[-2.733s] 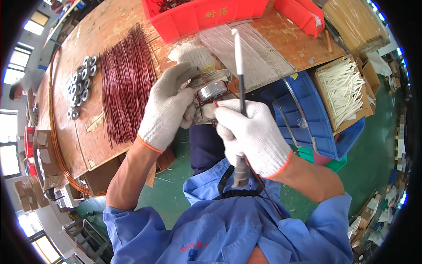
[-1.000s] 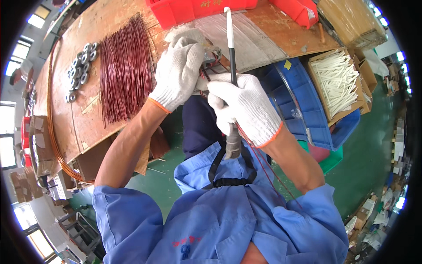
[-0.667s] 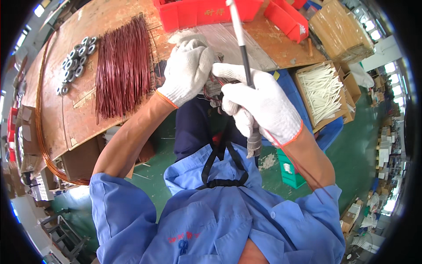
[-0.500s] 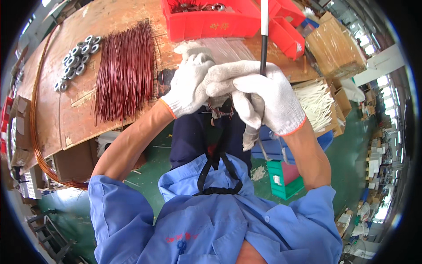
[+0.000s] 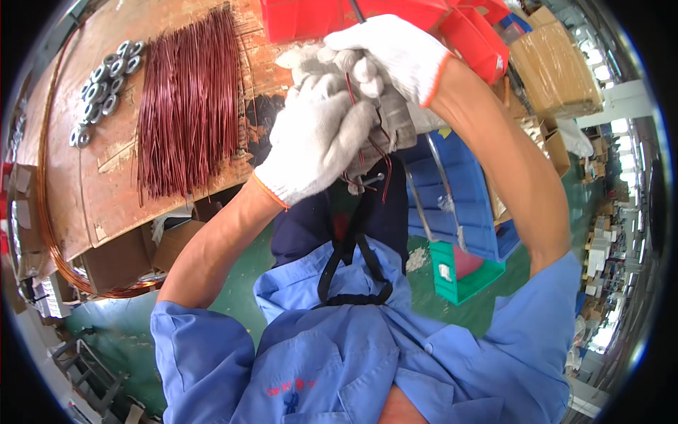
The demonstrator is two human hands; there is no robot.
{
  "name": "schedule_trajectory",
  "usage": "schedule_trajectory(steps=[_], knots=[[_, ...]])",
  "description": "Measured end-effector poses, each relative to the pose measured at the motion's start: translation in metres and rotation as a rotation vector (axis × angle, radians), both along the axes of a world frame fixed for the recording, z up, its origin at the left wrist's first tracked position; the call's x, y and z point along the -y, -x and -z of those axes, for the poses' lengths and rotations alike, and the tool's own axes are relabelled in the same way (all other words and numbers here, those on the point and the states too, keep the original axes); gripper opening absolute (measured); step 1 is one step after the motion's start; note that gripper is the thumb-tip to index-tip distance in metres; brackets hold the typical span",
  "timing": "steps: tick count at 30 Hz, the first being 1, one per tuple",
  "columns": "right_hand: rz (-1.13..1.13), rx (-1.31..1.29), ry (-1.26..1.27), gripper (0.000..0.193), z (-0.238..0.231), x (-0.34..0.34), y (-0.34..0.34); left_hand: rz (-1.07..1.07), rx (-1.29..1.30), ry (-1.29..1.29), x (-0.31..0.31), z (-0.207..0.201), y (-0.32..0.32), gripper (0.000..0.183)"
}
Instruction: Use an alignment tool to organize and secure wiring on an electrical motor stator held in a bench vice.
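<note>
My left hand point(image 5: 318, 138), in a white knitted glove, is closed around dark red wires point(image 5: 382, 134) whose loose ends stick out below its fingers. Anything else inside that grip is hidden. Just above and to the right, my right hand point(image 5: 395, 56), gloved the same way, has its fingers curled against the left one. A thin dark rod point(image 5: 357, 10) runs from the top edge into the right hand's grip. Left of the hands, a wide bundle of dark red wires point(image 5: 191, 106) lies on the wooden table point(image 5: 106, 198).
Several metal rings point(image 5: 109, 81) lie at the far left of the table. Red bins point(image 5: 304, 21) stand at its back, with a cardboard box point(image 5: 554, 63) to the right. Beside my legs are a blue bin point(image 5: 459, 198) and a green crate point(image 5: 452, 283).
My right hand has moved up and to the left, over the left hand, and the rod has shifted left with it. Red wire ends now show between the hands.
</note>
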State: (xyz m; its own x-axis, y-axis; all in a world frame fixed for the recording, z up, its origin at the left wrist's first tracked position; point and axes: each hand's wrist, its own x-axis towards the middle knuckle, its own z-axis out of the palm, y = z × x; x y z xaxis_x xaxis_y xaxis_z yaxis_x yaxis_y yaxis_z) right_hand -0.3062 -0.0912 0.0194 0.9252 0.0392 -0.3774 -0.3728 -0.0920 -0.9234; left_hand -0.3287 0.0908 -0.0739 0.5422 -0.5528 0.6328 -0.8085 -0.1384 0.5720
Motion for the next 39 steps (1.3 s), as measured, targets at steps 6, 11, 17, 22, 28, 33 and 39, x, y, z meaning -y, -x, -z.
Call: schedule_trajectory(steps=[6, 11, 17, 22, 28, 33, 39], knots=[[0.106, -0.079, 0.028, 0.047, -0.016, -0.006, 0.047, -0.101, -0.201, -0.065, -0.002, 0.002, -0.004, 0.041], [0.245, 0.468, -0.217, 0.042, 0.004, -0.013, 0.194, -0.052, -0.273, -0.025, 0.003, 0.008, -0.009, 0.047], [0.122, 0.033, -0.396, 0.049, 0.103, -0.05, 0.294, -0.068, -0.375, 0.124, 0.003, 0.025, -0.012, 0.045], [0.188, 0.054, -0.593, 0.047, 0.118, -0.057, 0.258, -0.25, -0.038, 0.05, 0.011, -0.002, -0.001, 0.056], [0.324, 0.05, -1.049, 0.043, 0.124, -0.073, 0.216, -0.087, -0.214, 0.029, 0.0, 0.002, -0.013, 0.059], [0.268, 0.057, -0.97, 0.039, 0.123, -0.056, 0.194, -0.061, -0.38, 0.062, 0.002, 0.001, -0.002, 0.068], [0.179, -0.107, -0.662, 0.034, 0.099, -0.019, 0.205, 0.035, -0.544, 0.243, 0.006, 0.012, 0.004, 0.074]])
